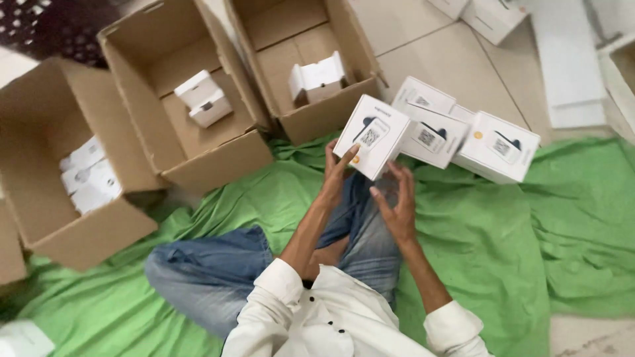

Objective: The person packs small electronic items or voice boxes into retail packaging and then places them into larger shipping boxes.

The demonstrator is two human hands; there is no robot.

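Observation:
I hold a small white product box (372,135) with a printed device picture up in front of me. My left hand (336,173) grips its lower left edge. My right hand (395,205) is just under its lower right corner, fingers spread and touching the bottom. I sit cross-legged in blue jeans and a white shirt on a green cloth (503,238). Behind the held box lie three more white boxes (497,147) of the same kind.
Three open cardboard cartons stand to the left and ahead: the left carton (46,225) holds several white boxes, the middle carton (218,158) two, the far carton (324,116) one. More white boxes (493,16) sit on the tiled floor at the top right.

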